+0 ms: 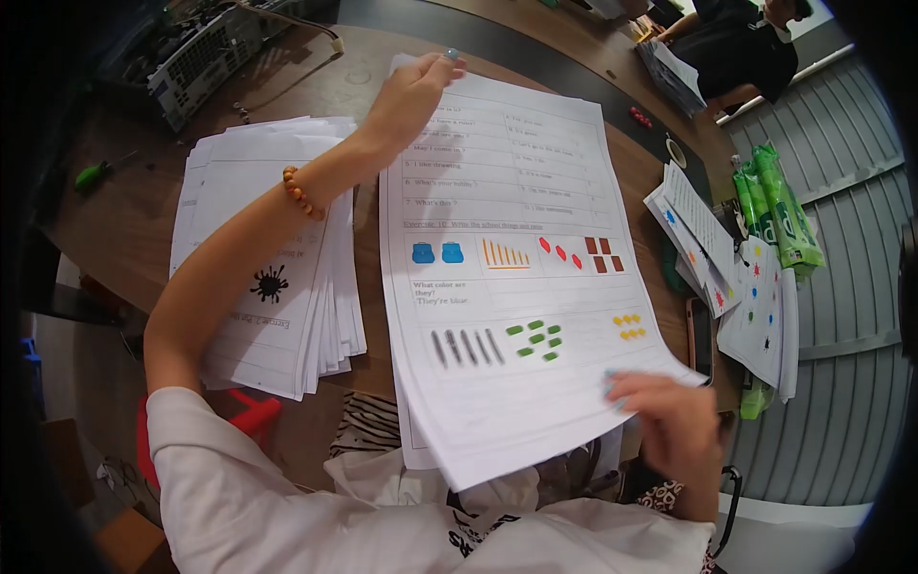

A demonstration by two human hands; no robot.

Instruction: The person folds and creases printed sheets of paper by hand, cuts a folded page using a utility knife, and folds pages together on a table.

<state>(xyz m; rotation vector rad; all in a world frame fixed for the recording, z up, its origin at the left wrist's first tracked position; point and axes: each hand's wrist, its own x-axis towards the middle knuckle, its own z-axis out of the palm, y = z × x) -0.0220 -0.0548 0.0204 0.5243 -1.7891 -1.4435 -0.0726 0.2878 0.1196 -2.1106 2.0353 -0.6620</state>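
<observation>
A printed worksheet (516, 201) with rows of coloured pictures lies in front of me, its lower end curling up over another sheet. My left hand (416, 96) is at its upper left edge, fingers closed together; what they hold, if anything, is hidden. An orange bead bracelet circles that wrist. At the lower right edge of the worksheet is my right hand (669, 421), blurred by motion, its fingertips over the paper. Beneath my left forearm, a loose stack of printed sheets (273, 325) with a black splat picture rests on the table.
A green-handled screwdriver (93, 175) and a metal computer case (206, 67) are at the far left. To the right are more papers (755, 320), a phone (701, 330), a tape roll (675, 150) and green packages (779, 210). Another person (741, 53) sits at the upper right beside a paper stack (669, 77).
</observation>
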